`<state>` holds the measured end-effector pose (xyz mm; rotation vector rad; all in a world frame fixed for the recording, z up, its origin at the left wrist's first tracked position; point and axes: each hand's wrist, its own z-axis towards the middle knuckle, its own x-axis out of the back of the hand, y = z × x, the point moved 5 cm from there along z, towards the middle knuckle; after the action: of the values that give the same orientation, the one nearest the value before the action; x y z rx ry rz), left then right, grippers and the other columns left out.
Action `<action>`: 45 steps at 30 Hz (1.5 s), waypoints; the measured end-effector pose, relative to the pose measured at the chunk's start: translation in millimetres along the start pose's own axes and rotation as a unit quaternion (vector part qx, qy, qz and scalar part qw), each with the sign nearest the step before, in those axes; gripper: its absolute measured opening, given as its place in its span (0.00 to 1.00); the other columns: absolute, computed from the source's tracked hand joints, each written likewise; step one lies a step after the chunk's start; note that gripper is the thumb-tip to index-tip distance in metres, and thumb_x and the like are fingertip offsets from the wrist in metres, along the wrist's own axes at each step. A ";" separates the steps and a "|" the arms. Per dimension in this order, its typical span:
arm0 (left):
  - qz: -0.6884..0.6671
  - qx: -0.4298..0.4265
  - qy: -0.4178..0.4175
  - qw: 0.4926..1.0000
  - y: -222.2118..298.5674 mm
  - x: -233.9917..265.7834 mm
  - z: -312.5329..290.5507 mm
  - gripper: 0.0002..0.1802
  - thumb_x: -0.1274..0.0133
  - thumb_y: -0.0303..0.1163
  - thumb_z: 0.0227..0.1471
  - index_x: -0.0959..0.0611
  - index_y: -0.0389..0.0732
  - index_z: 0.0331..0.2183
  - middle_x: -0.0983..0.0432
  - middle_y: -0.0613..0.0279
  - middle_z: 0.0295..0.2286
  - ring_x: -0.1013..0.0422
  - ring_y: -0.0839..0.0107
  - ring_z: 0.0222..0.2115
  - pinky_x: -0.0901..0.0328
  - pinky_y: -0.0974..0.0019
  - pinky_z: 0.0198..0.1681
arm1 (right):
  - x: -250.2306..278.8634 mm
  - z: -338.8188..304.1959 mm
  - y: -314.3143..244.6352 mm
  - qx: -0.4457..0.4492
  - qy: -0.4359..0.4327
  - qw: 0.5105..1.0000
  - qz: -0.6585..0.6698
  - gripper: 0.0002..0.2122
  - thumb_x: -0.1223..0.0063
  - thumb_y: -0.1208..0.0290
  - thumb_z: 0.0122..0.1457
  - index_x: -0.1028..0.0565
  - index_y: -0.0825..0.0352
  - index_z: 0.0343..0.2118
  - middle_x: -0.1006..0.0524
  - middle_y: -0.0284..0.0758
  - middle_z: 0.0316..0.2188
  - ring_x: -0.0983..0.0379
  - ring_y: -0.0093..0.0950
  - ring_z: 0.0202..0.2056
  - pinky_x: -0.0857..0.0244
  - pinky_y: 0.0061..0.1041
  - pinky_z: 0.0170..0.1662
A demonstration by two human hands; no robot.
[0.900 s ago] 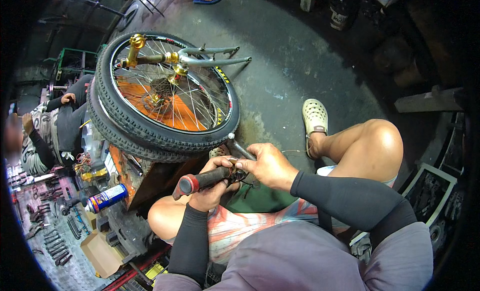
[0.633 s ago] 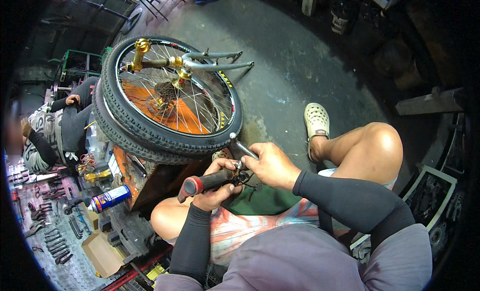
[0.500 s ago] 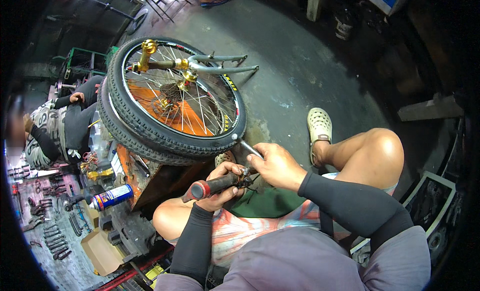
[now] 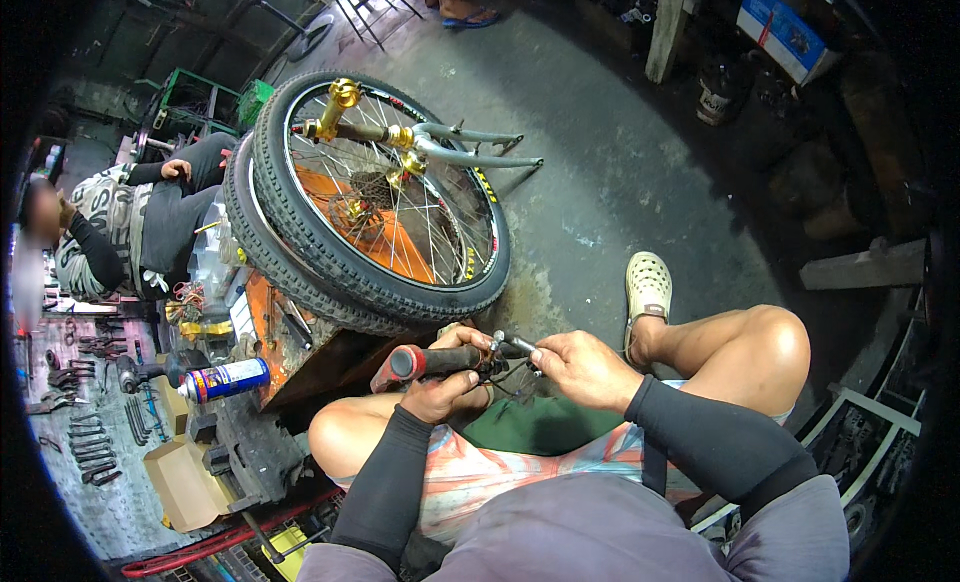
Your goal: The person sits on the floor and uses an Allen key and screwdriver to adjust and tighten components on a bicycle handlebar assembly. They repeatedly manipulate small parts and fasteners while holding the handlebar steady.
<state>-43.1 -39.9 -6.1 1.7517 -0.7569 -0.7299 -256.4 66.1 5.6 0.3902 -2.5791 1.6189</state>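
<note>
Our right hand (image 4: 590, 370) has lowered its gripped metal tool (image 4: 519, 346) beside the handle (image 4: 445, 361) our left hand (image 4: 430, 399) clasps, seemingly within working reach.

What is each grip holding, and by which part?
Left grip: a dark cylindrical piece, around the section away from its red-ringed end. Right grip: a metal tool, by the part away from its rounded tip.

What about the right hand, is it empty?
No, the right hand has its fingers closed around a grey metal tool, whose rounded end sticks out toward the left hand.
</note>
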 end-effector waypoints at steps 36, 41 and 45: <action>0.078 -0.010 -0.007 0.997 1.3 7.7 4.4 0.26 0.40 0.34 0.45 0.19 0.34 0.47 0.20 0.56 0.46 0.26 0.61 0.54 0.37 0.52 0.65 | -16.9 4.0 6.0 0.046 0.024 0.999 0.013 0.18 0.49 0.64 0.74 0.22 0.73 0.57 0.16 0.45 0.34 0.19 0.31 0.36 0.26 0.34 0.43; 0.037 -0.038 0.015 0.998 7.7 -1.9 0.7 0.23 0.47 0.24 0.49 0.21 0.34 0.50 0.23 0.57 0.48 0.28 0.68 0.52 0.36 0.60 0.61 | 2.2 3.2 -5.7 0.018 0.102 0.993 0.061 0.19 0.49 0.64 0.73 0.22 0.73 0.57 0.16 0.50 0.37 0.17 0.35 0.40 0.26 0.36 0.47; 0.029 -0.019 0.006 0.999 5.8 1.1 -3.1 0.23 0.46 0.25 0.48 0.20 0.35 0.49 0.22 0.58 0.46 0.27 0.68 0.50 0.35 0.61 0.60 | -7.7 5.8 -3.8 0.050 0.041 0.997 0.032 0.18 0.50 0.63 0.73 0.21 0.72 0.55 0.17 0.54 0.39 0.17 0.49 0.44 0.27 0.43 0.49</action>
<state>-40.8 -40.4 0.1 1.6916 -0.7773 -0.6906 -247.6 60.6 4.9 0.2430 -2.4820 1.7506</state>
